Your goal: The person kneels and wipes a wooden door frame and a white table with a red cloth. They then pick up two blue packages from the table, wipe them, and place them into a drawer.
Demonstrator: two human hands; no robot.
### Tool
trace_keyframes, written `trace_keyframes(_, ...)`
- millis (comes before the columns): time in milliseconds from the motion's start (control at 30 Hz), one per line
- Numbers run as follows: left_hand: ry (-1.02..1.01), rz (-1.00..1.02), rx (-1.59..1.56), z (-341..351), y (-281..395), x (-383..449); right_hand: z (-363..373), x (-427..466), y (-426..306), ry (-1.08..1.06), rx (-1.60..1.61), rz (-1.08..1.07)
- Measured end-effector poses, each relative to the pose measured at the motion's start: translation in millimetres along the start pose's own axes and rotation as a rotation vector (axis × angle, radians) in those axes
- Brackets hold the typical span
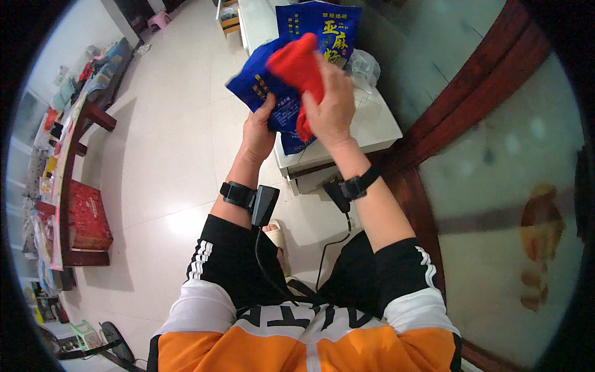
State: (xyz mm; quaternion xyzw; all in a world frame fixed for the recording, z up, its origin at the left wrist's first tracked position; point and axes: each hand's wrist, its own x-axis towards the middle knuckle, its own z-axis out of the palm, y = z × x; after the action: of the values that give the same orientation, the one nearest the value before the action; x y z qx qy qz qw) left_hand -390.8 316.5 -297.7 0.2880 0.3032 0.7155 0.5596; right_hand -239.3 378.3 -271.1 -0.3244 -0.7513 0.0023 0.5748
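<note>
My left hand [259, 132] grips the lower edge of a blue printed packaging bag [260, 76], its thumb on the front face. In my right hand [332, 100] is a bunched red cloth [297, 65], slightly blurred, which lies over the right part of that bag. Behind them another blue bag [346, 28] with yellow writing rests on a white cabinet [372, 123]. A further blue piece shows under the held bag; whether it is a separate bag, I cannot tell. The fingertips of my left hand are hidden behind the bag.
A crumpled clear plastic bag [365, 67] lies on the cabinet, right of the upright blue bag. An open drawer [230, 21] juts out at the top. Dark red wood frames and glass panels [492, 153] run along the right. At left stands a cluttered wooden bench [65, 186] with a red box [88, 216].
</note>
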Motion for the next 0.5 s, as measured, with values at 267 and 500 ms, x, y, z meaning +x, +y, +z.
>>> trace_keyframes(267, 0.013, 0.02, 0.006, 4, 7, -2, -14, 4, 59, -0.137, 0.141, 0.586)
trace_keyframes(500, 0.096, 0.169, 0.054, 17, 5, -15, -7, -1, -61, -0.209, 0.035, -0.266)
